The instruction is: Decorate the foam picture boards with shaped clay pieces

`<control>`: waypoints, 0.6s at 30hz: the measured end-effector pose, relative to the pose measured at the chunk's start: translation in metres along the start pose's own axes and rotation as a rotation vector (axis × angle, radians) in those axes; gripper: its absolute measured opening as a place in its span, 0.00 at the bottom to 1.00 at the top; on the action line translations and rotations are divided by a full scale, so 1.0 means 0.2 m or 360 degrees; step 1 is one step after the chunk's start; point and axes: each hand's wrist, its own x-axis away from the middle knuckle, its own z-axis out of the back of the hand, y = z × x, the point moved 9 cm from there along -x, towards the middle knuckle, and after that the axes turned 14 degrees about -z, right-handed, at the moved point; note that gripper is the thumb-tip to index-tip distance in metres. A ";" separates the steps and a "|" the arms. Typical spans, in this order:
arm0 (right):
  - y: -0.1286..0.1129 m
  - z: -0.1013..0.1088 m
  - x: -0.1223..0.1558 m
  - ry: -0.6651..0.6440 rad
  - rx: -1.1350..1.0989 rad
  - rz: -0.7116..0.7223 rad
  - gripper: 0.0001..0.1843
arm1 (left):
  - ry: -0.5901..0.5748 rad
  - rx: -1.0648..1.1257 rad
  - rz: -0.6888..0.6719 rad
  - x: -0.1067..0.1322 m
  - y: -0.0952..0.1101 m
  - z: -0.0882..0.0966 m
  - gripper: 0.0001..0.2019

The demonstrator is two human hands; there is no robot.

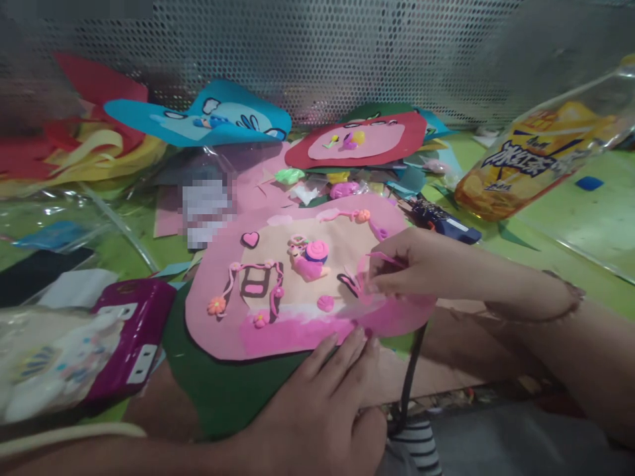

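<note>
A pink paper craft picture (213,264) lies before me on dark green paper (228,390). It carries a pink clay snail (312,261), a heart (251,239), a black-framed shape (255,281), thin pink clay strands and small flowers (216,305). My left hand (332,390) rests with outstretched fingers on the picture's near edge. Over its right side, my right hand (411,268) pinches a thin pink strip (380,258); whether it is clay or paper I cannot tell. Just left of those fingertips is a black-outlined pink cutout (348,284).
Behind are a blue paper craft (163,125), a red one (417,135) and bagged clay lumps (344,190). A tilted tea bottle (536,158) stands at right by a dark blue tool (446,221). At left lies a magenta package (133,330). A perforated metal panel (317,59) rises behind.
</note>
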 end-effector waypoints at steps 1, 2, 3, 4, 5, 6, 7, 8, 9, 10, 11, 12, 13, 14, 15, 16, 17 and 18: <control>-0.01 0.00 0.00 -0.0017 0.0001 0.0009 0.13 | -0.0001 0.0008 0.0002 0.00 0.00 0.00 0.07; -0.01 -0.01 0.01 -0.0046 -0.0012 0.0023 0.12 | -0.0003 0.0019 0.0007 0.00 0.00 0.00 0.07; -0.02 -0.02 0.01 -0.0071 -0.0030 0.0042 0.10 | -0.0012 0.0033 0.0014 0.00 0.00 -0.01 0.07; -0.03 -0.02 0.01 -0.0089 -0.0042 0.0059 0.08 | -0.0020 0.0044 0.0020 0.00 -0.01 -0.01 0.07; -0.04 -0.02 0.02 -0.0093 -0.0046 0.0074 0.07 | -0.0026 0.0053 0.0029 0.00 -0.01 -0.01 0.07; -0.04 -0.02 0.02 -0.0090 -0.0042 0.0086 0.06 | -0.0031 0.0058 0.0041 0.00 -0.01 -0.01 0.07; -0.05 -0.02 0.02 -0.0082 -0.0032 0.0099 0.06 | -0.0026 0.0057 0.0044 0.01 -0.01 -0.01 0.07; -0.05 -0.02 0.02 -0.0066 -0.0017 0.0116 0.06 | -0.0018 0.0057 0.0046 0.01 0.00 0.00 0.07; -0.06 -0.02 0.03 -0.0043 0.0004 0.0143 0.07 | -0.0006 0.0053 0.0046 0.01 0.00 0.00 0.07; -0.06 -0.02 0.03 -0.0013 0.0031 0.0173 0.07 | 0.0005 0.0050 0.0049 0.01 0.00 0.00 0.07; -0.06 -0.02 0.03 0.0028 0.0064 0.0197 0.07 | 0.0007 0.0049 0.0053 0.01 0.00 0.00 0.07; -0.06 -0.02 0.03 0.0068 0.0097 0.0214 0.08 | 0.0007 0.0046 0.0051 0.01 0.00 0.00 0.06; -0.07 -0.02 0.03 0.0107 0.0125 0.0231 0.09 | 0.0005 0.0043 0.0051 0.01 0.00 0.00 0.06; -0.07 -0.03 0.04 0.0135 0.0146 0.0246 0.09 | 0.0002 0.0038 0.0055 0.01 0.00 0.00 0.06; -0.07 -0.03 0.04 0.0149 0.0161 0.0261 0.09 | 0.0005 0.0033 0.0048 0.01 0.00 0.00 0.06; -0.07 -0.04 0.04 0.0156 0.0169 0.0276 0.09 | 0.0010 0.0031 0.0041 0.01 0.00 0.00 0.06; -0.08 -0.04 0.04 0.0166 0.0175 0.0294 0.08 | 0.0013 0.0033 0.0042 0.01 0.00 -0.01 0.05; -0.08 -0.04 0.04 0.0179 0.0181 0.0311 0.08 | 0.0018 0.0038 0.0044 0.01 0.00 -0.01 0.05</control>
